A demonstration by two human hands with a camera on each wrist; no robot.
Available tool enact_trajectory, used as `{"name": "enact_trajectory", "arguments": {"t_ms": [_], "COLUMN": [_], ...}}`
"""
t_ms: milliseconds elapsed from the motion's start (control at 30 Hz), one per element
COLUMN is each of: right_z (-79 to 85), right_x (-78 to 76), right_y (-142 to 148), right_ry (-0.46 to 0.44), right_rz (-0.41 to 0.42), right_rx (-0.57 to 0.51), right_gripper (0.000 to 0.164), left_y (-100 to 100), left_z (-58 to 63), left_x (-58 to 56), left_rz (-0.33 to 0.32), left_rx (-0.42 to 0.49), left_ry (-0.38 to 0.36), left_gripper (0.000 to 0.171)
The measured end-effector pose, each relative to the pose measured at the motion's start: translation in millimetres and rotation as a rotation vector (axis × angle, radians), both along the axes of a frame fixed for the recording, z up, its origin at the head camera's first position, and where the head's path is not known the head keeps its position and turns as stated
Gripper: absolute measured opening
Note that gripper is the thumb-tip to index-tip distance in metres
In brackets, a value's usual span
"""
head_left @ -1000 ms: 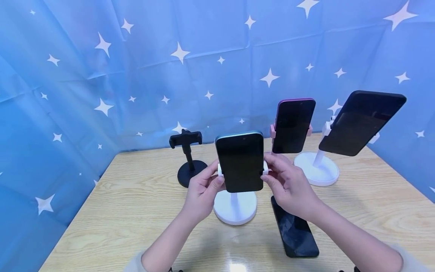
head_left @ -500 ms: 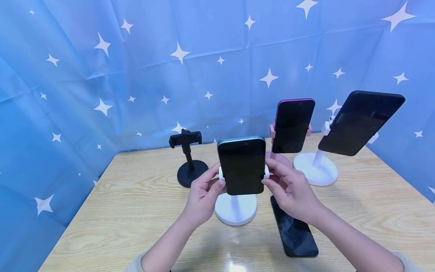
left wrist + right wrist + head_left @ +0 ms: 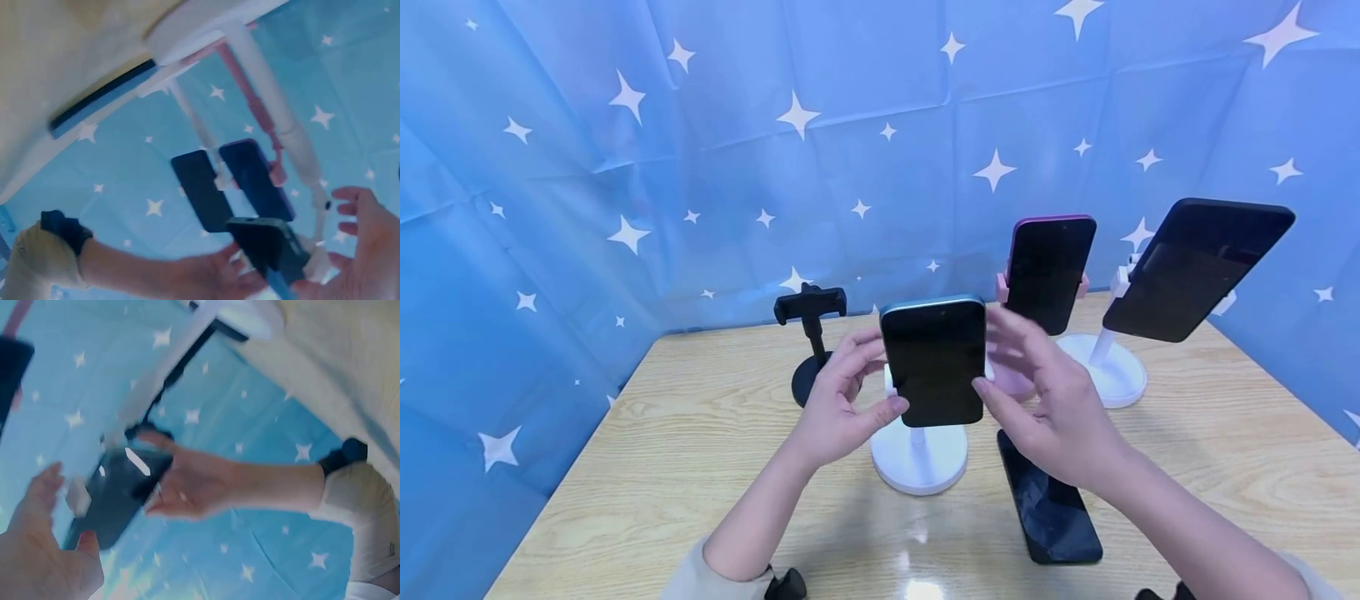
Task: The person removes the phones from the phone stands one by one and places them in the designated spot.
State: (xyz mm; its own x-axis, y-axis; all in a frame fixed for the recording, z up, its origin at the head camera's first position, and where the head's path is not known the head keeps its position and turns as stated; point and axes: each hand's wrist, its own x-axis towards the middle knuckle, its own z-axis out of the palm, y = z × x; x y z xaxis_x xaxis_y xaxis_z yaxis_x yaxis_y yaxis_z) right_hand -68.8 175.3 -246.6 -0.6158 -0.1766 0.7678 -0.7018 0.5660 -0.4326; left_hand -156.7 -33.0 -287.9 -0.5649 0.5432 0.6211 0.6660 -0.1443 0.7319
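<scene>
A smartphone (image 3: 934,362) with a bluish rim and dark screen sits upright in the white clamp of a phone stand (image 3: 919,468). My left hand (image 3: 842,408) is at its left side, fingers loosely spread, thumb tip at the lower left edge. On the other side, my right hand (image 3: 1060,400) has its fingers extended behind the phone's right edge and its thumb tip by the lower right edge. The right wrist view shows a white clamp end (image 3: 78,497) beside the phone, with the right hand's fingers apart from it.
A black phone stand (image 3: 811,310) is behind my left hand. Back right, one phone (image 3: 1048,273) is in a pink stand and a larger one (image 3: 1198,271) tilts in a white stand. Another phone (image 3: 1052,508) lies flat on the wooden table (image 3: 662,467).
Both hands have loosened from the clamp sides they were gripping; their fingers have spread and lifted. The phone first dipped slightly and now stays in the stand.
</scene>
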Motion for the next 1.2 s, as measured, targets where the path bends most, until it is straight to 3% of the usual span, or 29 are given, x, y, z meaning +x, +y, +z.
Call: {"name": "enact_trajectory", "arguments": {"t_ms": [67, 167, 267, 300, 367, 433, 500, 700, 833, 967, 1200], "right_z": [9.3, -19.0, -30.8, -31.5, -6.4, 17.0, 25.8, 29.7, 25.9, 25.1, 25.7], "right_x": [0.1, -39.7, -60.0, -62.5, -40.3, -19.3, -13.1, -16.6, -24.6, -30.4, -34.9], "right_y": [-8, 4, 0, -4, -30, -52, -62, -73, -74, -74, -71], "right_ry": [0.097, 0.233, 0.313, 0.322, 0.339, 0.352, 0.361, 0.333, 0.38, 0.427, 0.452], "right_rz": [-0.025, -0.059, -0.123, -0.144, -0.192, -0.223, -0.258, -0.437, -0.522, -0.522, -0.488], "right_rx": [0.013, 0.024, 0.075, 0.091, 0.14, 0.165, 0.164, 0.232, 0.278, 0.247, 0.204], "right_gripper": [0.054, 0.076, 0.09, 0.092, 0.081, 0.067, 0.062, 0.057, 0.053, 0.045, 0.04], "left_y": [0, 1, 3, 4, 5, 6, 7, 7, 7, 8, 8], "left_z": [4.5, 11.2, 13.2, 13.2, 11.6, 10.2, 10.6, 17.6, 19.8, 21.2, 22.2], "left_x": [-6.9, -17.5, -28.5, -31.3, -35.6, -38.4, -39.6, -43.4, -44.8, -44.9, -46.5], "left_rz": [-0.045, -0.182, -0.332, -0.376, -0.416, -0.417, -0.377, -0.246, -0.3, -0.372, -0.33], "left_rx": [-0.025, -0.044, -0.04, -0.036, -0.039, -0.052, -0.09, -0.226, -0.216, -0.173, -0.215], "left_ry": [0.006, 0.012, 0.047, 0.055, 0.07, 0.074, 0.088, 0.155, 0.041, -0.069, -0.03], "left_gripper": [0.056, 0.063, 0.057, 0.052, 0.042, 0.035, 0.034, 0.034, 0.024, 0.015, 0.02]}}
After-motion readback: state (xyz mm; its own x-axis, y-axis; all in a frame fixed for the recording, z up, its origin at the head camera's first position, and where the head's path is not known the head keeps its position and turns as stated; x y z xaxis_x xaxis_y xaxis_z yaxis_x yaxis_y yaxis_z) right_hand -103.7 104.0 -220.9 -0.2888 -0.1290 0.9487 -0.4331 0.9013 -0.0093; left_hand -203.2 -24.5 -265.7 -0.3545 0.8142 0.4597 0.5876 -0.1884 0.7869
